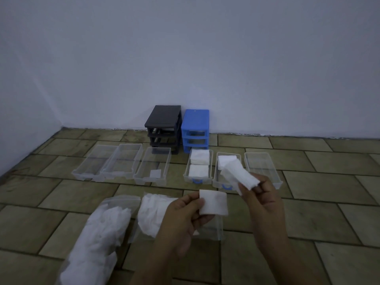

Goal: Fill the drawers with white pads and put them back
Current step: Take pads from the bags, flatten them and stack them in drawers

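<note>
My left hand [181,219] pinches a square white pad [213,202] above the floor. My right hand [261,198] holds a stack of white pads [238,174] over the front of a clear drawer [218,179] that has pads at its back. To its left, another clear drawer [186,175] holds two piles of pads. A third clear drawer [275,177] on the right has nothing in it. Three more clear drawers [152,179] lie to the left; the nearest one holds a single pad. A black frame [163,120] and a blue frame [195,120] stand by the wall without drawers.
Two clear plastic bags of white pads lie on the tiled floor in front of me, one [98,239] at the left and one [152,212] partly behind my left hand. A clear container [218,231] sits under my hands. A white wall rises behind the frames.
</note>
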